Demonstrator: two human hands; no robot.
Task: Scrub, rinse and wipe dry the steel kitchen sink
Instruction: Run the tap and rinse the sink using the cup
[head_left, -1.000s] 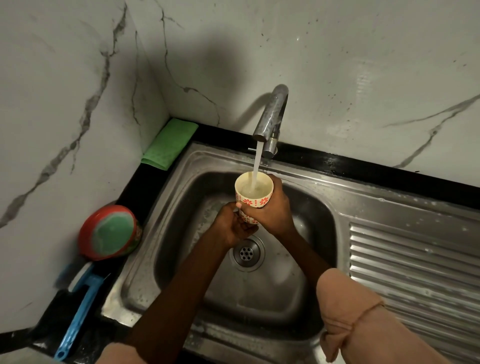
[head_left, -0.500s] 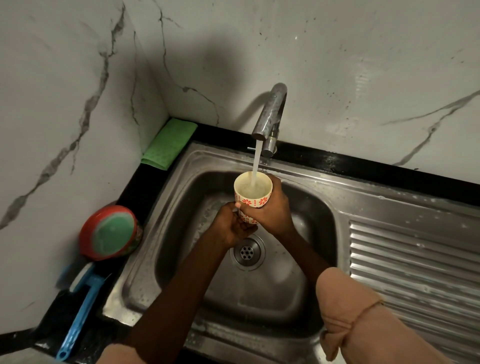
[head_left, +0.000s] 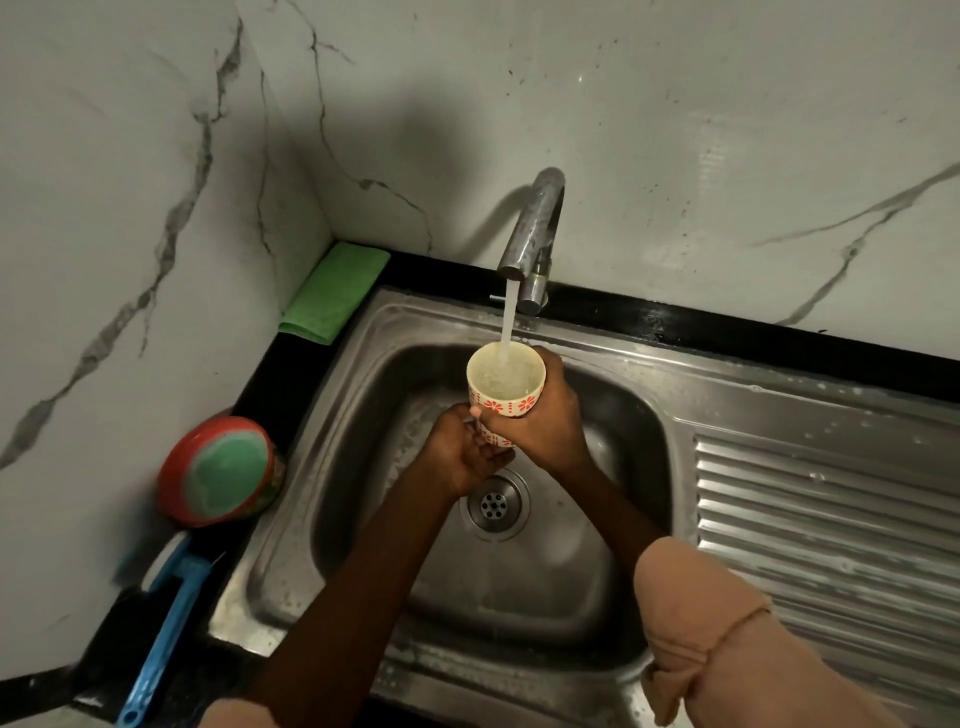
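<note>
On the black bench (head_left: 291, 364) left of the sink (head_left: 597, 545) lay a green cloth (head_left: 335, 292), red-rimmed scrubber (head_left: 223, 470) and blue brush (head_left: 166, 639). The right hand (head_left: 540, 421) gripped a cup (head_left: 505, 384) (filling under the tap (head_left: 532, 228)); the left hand (head_left: 462, 454) curled at its base, over the wet steel basin.

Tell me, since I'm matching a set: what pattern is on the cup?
Red flowers and dots on cream cup, head view.

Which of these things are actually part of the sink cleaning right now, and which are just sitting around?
In use:
steel sink
tap, running
patterned cup, filling, gripped by right hand
left hand at the cup's base

Lying about:
green cloth, back corner
red-and-green scrubber
blue brush
</note>
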